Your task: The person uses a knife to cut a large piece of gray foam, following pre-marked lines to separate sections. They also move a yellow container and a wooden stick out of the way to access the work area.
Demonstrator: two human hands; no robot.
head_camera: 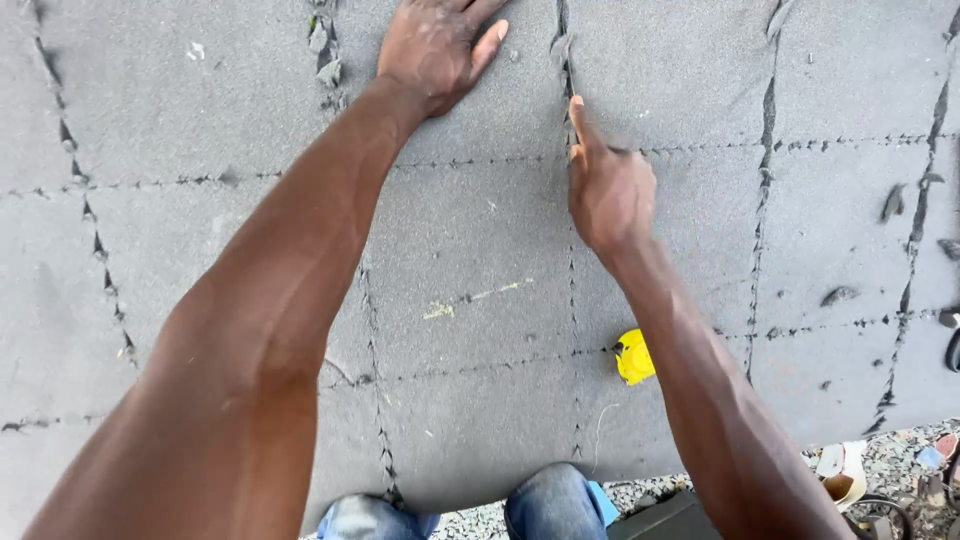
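Grey felt sheet (480, 250), stitched in a grid of seams, spread flat below. Left hand (432, 45) pressed open-palmed on it near the top. Right hand (607, 190) loosely curled, grasping nothing, forefinger on a vertical seam (572, 280). Yellow tape measure (633, 357) beside right forearm

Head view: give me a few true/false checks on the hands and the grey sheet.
1. The left hand lies flat on the grey sheet. True.
2. The right hand grips the yellow tape measure. False: the tape measure lies on the sheet beside the right forearm, unheld.
3. The right hand's index finger points along a torn seam. True.
4. The sheet is smooth and uncut. False: dashed cut lines cross it in a grid.
5. Both hands wear gloves. False: both are bare.
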